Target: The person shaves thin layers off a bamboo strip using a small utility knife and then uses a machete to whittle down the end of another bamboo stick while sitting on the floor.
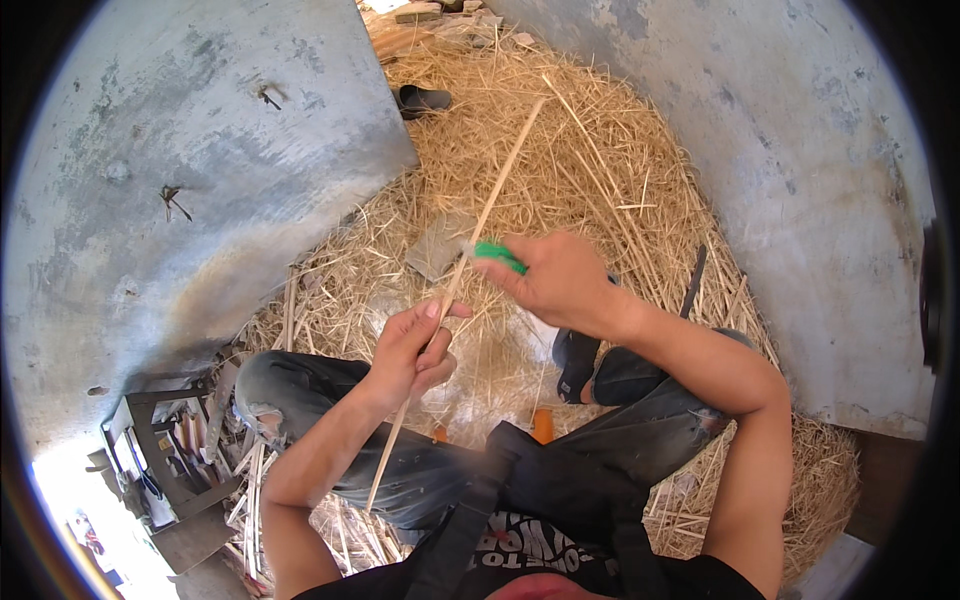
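Note:
A long, thin pale wooden strip slants across the middle, its far end over the shavings and its near end by my left thigh. My left hand is closed around the strip below its middle. Just above that, my right hand grips a green-handled knife. The knife's working end meets the strip, or lies right beside it; blur hides the blade and the exact contact.
Curly wood shavings cover the floor between two grey walls. Loose strips lie at the far right. A dark shoe stands by the left wall's edge. At the lower left, a wooden rack holds several tools.

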`<state>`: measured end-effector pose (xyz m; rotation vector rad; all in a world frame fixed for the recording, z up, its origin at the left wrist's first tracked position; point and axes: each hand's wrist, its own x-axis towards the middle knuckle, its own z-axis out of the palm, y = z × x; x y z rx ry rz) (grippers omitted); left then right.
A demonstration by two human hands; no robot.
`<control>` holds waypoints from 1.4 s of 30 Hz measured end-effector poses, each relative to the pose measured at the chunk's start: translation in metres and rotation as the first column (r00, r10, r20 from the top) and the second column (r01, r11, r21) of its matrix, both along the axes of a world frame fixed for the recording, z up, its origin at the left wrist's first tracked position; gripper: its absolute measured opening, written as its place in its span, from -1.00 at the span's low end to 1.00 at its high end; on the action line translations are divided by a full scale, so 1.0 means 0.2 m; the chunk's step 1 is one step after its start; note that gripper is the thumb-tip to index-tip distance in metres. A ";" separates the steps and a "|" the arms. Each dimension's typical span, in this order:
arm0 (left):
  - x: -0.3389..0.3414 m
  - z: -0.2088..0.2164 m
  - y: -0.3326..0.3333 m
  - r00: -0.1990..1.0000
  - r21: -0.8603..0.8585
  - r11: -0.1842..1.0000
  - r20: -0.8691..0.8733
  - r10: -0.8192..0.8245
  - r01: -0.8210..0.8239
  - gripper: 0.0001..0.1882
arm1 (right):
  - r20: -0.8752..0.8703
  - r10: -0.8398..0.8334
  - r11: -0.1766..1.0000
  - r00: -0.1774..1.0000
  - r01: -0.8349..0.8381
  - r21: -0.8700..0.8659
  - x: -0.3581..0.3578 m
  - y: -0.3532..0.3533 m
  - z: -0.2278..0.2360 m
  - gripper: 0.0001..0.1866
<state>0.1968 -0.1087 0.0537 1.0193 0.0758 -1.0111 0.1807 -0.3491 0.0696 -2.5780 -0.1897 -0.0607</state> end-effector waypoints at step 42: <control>-0.01 0.03 0.04 0.974 -0.053 0.989 -0.173 -0.148 0.141 -0.49 | -0.091 0.042 0.997 0.995 -0.047 -0.054 0.03 -0.07 -0.02 -0.39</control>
